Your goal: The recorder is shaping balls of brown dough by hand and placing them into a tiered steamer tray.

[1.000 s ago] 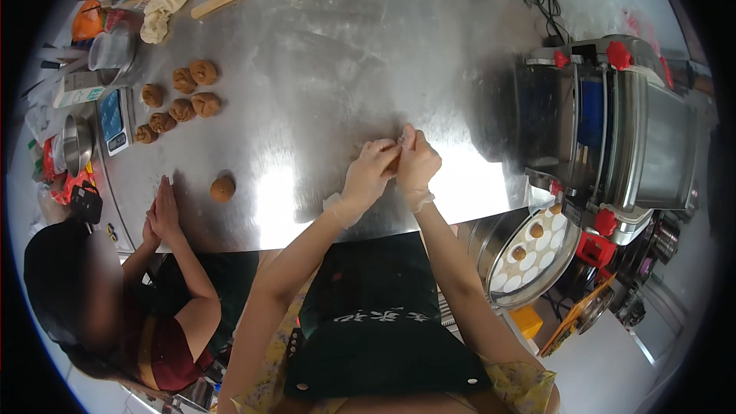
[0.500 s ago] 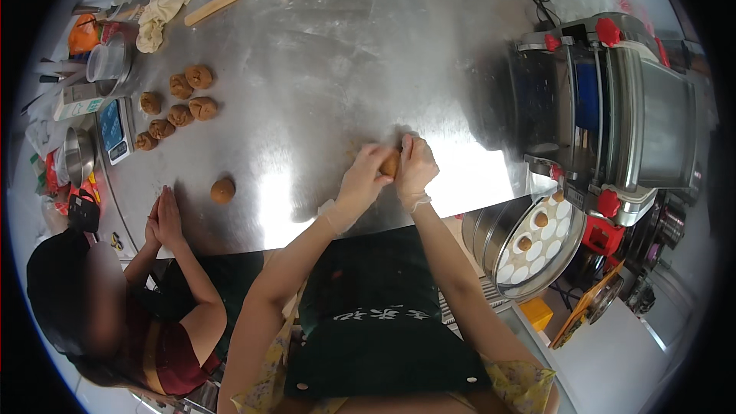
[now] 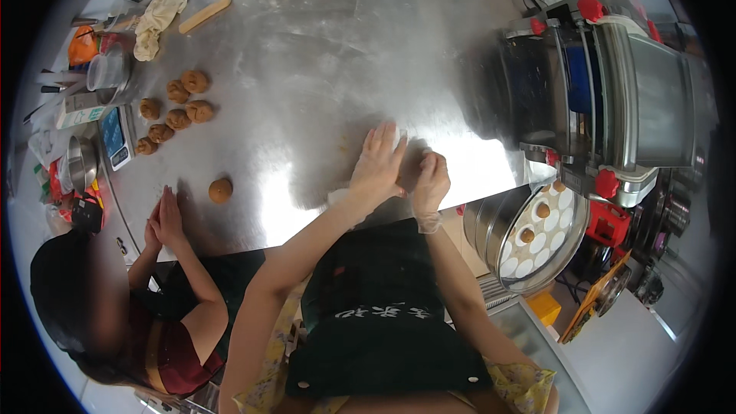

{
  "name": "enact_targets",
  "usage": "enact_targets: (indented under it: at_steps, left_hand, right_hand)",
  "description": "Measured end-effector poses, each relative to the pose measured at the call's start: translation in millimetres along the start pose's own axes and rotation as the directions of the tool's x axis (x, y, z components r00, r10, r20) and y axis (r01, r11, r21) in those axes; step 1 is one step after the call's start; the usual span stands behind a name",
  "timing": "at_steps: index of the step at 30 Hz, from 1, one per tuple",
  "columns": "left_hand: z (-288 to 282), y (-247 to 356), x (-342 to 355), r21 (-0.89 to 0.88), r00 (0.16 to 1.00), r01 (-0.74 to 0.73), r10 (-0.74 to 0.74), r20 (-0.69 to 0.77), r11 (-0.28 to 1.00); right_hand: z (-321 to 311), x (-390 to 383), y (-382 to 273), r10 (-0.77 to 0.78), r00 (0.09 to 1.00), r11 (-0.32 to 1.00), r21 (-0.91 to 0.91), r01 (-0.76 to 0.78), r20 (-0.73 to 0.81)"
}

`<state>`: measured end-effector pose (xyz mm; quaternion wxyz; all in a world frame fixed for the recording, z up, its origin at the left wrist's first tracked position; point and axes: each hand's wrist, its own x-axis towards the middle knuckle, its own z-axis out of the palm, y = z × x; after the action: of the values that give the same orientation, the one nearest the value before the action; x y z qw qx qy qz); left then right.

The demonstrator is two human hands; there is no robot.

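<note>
My left hand [image 3: 377,159], in a thin clear glove, is over the steel table with its fingers stretched out and side by side. Just to its right is my right hand [image 3: 432,185], its fingers curled in; whatever they may hold is hidden. The brown dough ball seen between my hands before does not show plainly, perhaps covered by the left palm. A smooth dough ball [image 3: 221,191] rests alone on the table to the left. Farther back on the left sit several rougher dough lumps [image 3: 178,119].
Beside me on the left, a co-worker presses both palms together [image 3: 164,218]. A round steamer tray [image 3: 502,274] with paper discs and a few balls stands at lower right. A metal machine [image 3: 644,100] with red knobs is on the right; a scale [image 3: 115,138] lies left.
My left hand has opened from its curl around the dough ball and straightened its fingers. My right hand has moved slightly right and nearer to me. The view has shifted a little.
</note>
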<state>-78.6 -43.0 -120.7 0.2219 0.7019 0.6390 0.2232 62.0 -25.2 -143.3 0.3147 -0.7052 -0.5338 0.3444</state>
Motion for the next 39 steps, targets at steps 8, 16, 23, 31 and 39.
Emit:
enact_targets:
  at_steps: [8,16,23,31,39]
  left_hand:
    - [45.7,-9.7,-49.5,0.171,0.977,-0.213,0.208,0.049,0.962]
    - [-26.9,77.1,6.2,-0.921,0.644,0.166,-0.746,-0.170,0.353]
    - [-79.1,73.6,-5.2,-0.563,0.879,0.151,-0.371,-0.300,0.813]
    - [-87.0,86.3,-3.0,-0.457,0.917,0.152,-0.297,-0.265,0.877]
    - [-104.9,101.7,-4.5,-0.509,0.909,0.112,-0.295,-0.294,0.854]
  right_hand:
    - [-34.3,8.3,-0.3,0.133,0.968,0.960,0.214,-0.179,0.214]
    - [-18.8,-24.6,-112.7,-0.108,0.913,0.731,0.654,-0.195,0.393]
    - [-41.8,19.6,-107.9,-0.110,0.282,0.410,0.302,-0.861,0.953]
    - [-37.4,-12.3,-131.0,-0.240,0.608,0.209,0.652,-0.729,0.757]
    - [-68.8,31.3,-145.4,-0.238,0.174,0.488,0.273,-0.829,0.955]
